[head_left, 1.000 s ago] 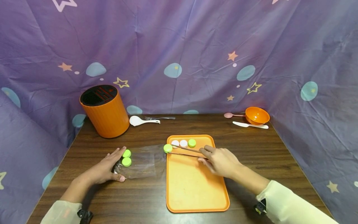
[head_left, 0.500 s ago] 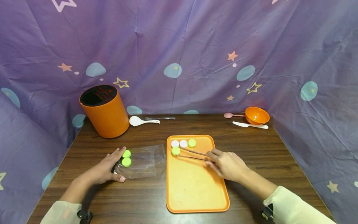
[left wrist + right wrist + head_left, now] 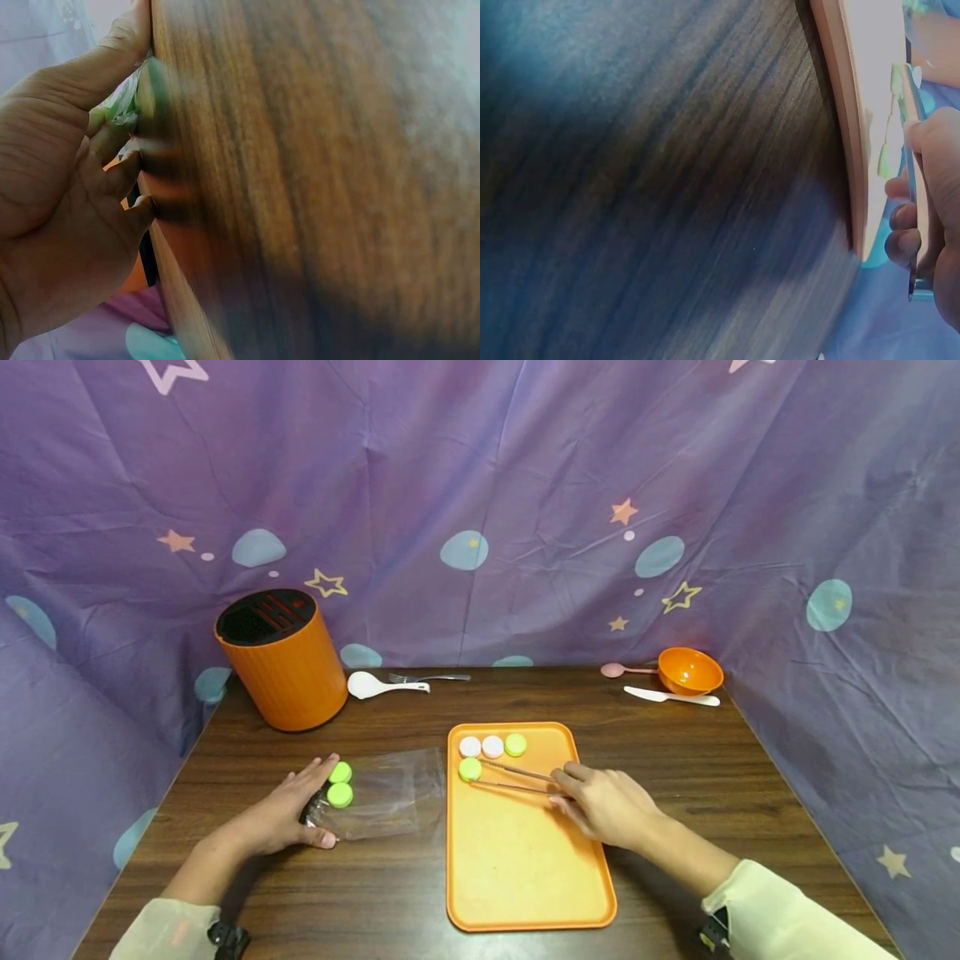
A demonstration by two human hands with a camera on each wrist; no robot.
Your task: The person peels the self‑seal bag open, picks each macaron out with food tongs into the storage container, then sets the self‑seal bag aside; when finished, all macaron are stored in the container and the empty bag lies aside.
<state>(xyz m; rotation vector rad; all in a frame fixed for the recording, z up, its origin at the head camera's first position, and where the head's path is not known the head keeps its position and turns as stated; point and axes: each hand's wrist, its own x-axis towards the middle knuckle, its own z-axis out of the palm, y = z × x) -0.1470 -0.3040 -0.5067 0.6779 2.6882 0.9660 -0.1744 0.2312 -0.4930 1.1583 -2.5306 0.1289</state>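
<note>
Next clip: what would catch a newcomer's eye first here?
The orange tray at the table's centre, where the right hand holds metal tongs with their tips at a green cap. Three more caps line the tray's far edge. To the left, the left hand rests on a clear plastic bag holding two green caps.

Cloth-draped tabletop [image 3: 675, 752] recording booth

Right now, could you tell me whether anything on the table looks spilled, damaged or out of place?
Nothing stands out. Four caps sit on the orange tray, the green cap at the tips of the tweezers held by the right hand. The left hand rests on the plastic bag.
</note>
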